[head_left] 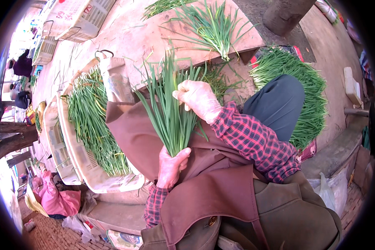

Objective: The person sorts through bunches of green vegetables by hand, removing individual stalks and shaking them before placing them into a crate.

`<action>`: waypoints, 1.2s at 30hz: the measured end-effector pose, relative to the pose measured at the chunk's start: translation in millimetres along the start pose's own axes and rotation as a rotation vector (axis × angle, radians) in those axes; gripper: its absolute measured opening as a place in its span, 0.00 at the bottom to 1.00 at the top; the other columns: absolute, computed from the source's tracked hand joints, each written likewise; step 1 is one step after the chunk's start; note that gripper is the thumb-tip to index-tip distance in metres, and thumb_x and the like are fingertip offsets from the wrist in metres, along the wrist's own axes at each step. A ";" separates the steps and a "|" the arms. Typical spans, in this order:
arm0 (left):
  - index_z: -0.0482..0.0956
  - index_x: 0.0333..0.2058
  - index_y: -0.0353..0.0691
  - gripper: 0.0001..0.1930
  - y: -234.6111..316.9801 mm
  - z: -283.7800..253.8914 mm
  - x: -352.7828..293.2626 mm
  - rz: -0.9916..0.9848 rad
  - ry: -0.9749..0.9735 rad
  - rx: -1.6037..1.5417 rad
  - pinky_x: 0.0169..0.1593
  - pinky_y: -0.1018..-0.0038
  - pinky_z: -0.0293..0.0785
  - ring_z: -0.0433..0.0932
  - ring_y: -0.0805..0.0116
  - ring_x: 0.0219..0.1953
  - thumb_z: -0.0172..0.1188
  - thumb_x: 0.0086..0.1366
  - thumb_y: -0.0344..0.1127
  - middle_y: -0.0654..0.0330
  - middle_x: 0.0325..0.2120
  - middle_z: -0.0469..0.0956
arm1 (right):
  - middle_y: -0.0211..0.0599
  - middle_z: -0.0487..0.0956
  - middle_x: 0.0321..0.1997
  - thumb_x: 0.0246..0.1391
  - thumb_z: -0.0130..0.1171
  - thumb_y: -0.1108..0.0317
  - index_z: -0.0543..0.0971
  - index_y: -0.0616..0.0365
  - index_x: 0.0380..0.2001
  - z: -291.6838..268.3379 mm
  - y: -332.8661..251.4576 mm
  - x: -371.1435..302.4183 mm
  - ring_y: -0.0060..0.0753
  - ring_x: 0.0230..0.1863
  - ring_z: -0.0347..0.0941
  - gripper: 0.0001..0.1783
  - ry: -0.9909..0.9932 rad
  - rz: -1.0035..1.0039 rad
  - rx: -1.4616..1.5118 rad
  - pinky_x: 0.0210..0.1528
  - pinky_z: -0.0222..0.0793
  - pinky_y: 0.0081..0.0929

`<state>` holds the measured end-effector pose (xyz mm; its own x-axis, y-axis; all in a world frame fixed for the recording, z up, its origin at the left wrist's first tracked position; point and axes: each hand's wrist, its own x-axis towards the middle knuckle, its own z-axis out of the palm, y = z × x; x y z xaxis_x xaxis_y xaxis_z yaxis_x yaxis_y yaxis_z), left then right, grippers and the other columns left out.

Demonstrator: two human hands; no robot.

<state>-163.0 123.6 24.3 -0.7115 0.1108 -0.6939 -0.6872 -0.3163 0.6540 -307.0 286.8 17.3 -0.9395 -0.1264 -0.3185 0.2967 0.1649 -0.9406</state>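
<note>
A bunch of green garlic chives [173, 112] stands over my lap, its leaf tips fanning away from me. My left hand [171, 166] wraps round its lower end. Against the right side of the leaves, my right hand [198, 98] is closed in a pinch at some of the blades; exactly how many it grips is hidden. A yellowish blade [176, 79] shows near those fingers. Beneath the bunch, a brown apron [133, 129] covers my lap. Beyond it, another loose bunch [214, 33] lies on a low board [243, 31].
At left, a pale plastic crate [100, 183] holds many chives. A large chive pile [296, 83] spreads right of my knee. Loose leaves [221, 81] lie below the board. More crates [77, 21] stand far left. A person in pink [60, 198] sits at lower left.
</note>
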 end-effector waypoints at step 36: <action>0.72 0.37 0.37 0.10 -14.3 -62.2 -66.8 -0.059 -0.028 -0.094 0.17 0.82 0.52 0.59 0.81 0.14 0.65 0.62 0.29 0.66 0.17 0.67 | 0.34 0.79 0.26 0.55 0.66 0.53 0.80 0.59 0.32 -50.6 -2.2 -11.1 0.30 0.30 0.77 0.18 -0.229 -0.219 -0.451 0.36 0.72 0.26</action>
<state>-96.6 62.2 42.6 -0.6747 0.1574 -0.7211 -0.7122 -0.3953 0.5801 -305.9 337.3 28.8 -0.8947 -0.4061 -0.1859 -0.0514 0.5072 -0.8603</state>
